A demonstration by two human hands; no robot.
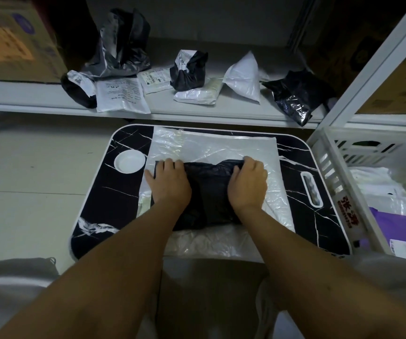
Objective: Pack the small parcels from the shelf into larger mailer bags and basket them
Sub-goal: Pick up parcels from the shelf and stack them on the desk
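Observation:
A black parcel (209, 189) lies on a large white mailer bag (224, 149) spread over the black marbled lap table (114, 192). My left hand (169, 183) rests on the parcel's left side with its fingers curled over the far edge. At the parcel's right far corner, my right hand (248, 183) grips the black plastic. Several small parcels wait on the shelf (38, 96): a black one (188, 69), a white one (244, 77), another black one (295, 96), and flat white ones (121, 94).
A white basket (339, 172) stands at the right holding white and purple mailers (397, 223). A cardboard box (13, 40) sits on the shelf's far left, with a crumpled grey-black bag (121, 45) beside it. A white round recess (130, 161) marks the table's left side.

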